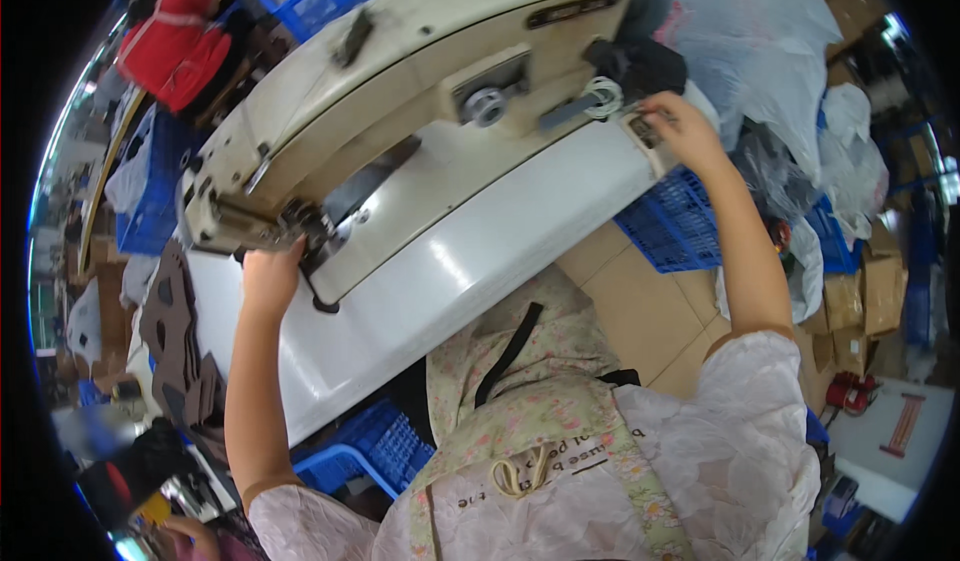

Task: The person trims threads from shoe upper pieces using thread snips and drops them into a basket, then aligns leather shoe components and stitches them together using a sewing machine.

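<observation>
A cream industrial sewing machine (pixel 400 71) stands tilted across a white table (pixel 470 251). My left hand (pixel 270 273) reaches up under the needle end of the machine, fingers closed against the dark presser area (pixel 305 223); what it holds is hidden. At the machine's other end, my right hand (pixel 680 126) pinches a small dark part at the table's corner, beside a white coil of cord (pixel 603 96) and the handwheel (pixel 485 106).
A stack of dark cut pieces (pixel 180 341) lies at the table's left end. Blue plastic crates (pixel 675 226) and white plastic bags (pixel 770 51) sit to the right, another blue crate (pixel 365 451) below the table, cardboard boxes (pixel 865 296) at far right.
</observation>
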A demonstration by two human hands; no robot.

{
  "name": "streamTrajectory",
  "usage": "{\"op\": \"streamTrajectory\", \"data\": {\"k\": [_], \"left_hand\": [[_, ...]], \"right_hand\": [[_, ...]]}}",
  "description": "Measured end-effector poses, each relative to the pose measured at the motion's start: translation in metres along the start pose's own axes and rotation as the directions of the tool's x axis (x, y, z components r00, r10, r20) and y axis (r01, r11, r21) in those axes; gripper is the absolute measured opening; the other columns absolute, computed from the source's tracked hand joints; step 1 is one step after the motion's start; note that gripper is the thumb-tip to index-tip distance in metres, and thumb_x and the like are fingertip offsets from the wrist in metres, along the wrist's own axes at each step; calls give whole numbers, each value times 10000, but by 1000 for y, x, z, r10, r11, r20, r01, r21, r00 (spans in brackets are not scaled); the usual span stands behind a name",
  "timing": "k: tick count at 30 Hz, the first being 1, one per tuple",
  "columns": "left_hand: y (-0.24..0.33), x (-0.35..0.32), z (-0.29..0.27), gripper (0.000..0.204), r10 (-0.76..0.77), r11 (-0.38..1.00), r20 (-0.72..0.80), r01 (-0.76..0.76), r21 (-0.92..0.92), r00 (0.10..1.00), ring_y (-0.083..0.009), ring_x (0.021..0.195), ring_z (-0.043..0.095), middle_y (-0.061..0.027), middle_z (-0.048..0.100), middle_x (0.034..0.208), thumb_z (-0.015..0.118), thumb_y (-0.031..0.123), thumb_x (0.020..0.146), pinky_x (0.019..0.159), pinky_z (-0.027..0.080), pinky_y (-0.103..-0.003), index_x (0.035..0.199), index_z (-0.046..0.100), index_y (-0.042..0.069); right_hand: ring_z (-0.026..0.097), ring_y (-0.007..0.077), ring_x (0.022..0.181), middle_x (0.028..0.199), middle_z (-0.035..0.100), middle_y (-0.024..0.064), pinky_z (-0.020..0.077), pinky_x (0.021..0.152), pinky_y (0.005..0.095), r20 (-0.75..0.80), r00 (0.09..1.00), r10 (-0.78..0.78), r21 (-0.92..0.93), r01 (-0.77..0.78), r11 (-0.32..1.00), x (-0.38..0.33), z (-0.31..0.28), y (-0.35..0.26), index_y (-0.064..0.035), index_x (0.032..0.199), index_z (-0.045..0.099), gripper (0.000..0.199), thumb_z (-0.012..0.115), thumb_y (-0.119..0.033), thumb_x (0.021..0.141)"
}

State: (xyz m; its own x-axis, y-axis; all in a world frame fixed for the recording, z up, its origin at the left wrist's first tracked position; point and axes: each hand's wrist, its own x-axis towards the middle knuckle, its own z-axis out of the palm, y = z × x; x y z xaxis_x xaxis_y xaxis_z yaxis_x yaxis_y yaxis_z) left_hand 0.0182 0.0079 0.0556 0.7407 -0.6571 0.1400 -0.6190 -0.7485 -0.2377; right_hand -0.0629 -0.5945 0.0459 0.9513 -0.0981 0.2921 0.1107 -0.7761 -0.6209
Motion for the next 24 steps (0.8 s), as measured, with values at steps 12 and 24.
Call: {"op": "streamTrajectory", "data": {"k": [12,24], "left_hand": [[67,-11,-30,123,-273,947,416,166,274,867,-205,866,659,-44,672,942,620,174,832,663,481,-380,891,708,111],[62,-31,-4,249,-427,791,41,395,-468,903,-268,880,621,-65,637,937,627,344,795,739,486,-412,977,616,175]], "right_hand": [[548,82,696,840,572,-1,445,568,210,645,764,21,740,-631,233,-49,121,-245,-104,1273,535,335,570,-229,964],[632,199,761,1061,611,150,518,654,286,-204,917,-344,617,393,682,-36,257,-383,54,1504,56,1008,757,-249,846]]}}
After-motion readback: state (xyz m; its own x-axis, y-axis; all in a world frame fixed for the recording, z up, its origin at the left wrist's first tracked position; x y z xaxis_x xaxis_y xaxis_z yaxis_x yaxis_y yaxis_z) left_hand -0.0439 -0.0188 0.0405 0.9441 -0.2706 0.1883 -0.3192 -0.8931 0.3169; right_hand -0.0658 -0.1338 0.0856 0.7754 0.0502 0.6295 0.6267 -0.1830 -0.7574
